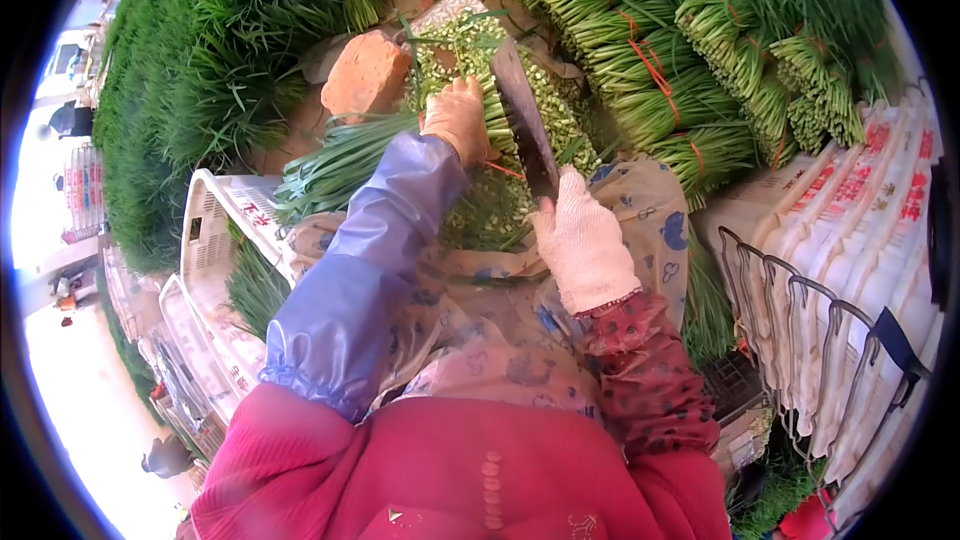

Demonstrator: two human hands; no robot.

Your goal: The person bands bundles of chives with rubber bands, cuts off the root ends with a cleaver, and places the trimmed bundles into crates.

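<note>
My left hand, in a tan glove, is closed over the end of a bunch of chives whose long green leaves point left. An orange-red band shows just right of that hand. In a white knitted glove, my right hand grips the handle of a large dark-bladed knife, its blade pointing up and away from me. The blade stands to the right of my left hand, apart from it. Beneath both lies a heap of short cut stem ends. A rough orange block sits behind the leaves.
Tied chive bundles with red bands are stacked at the back right. Loose greens pile high at the left. A white plastic crate stands by my left arm. White printed bags hang beside a metal wire rack at the right.
</note>
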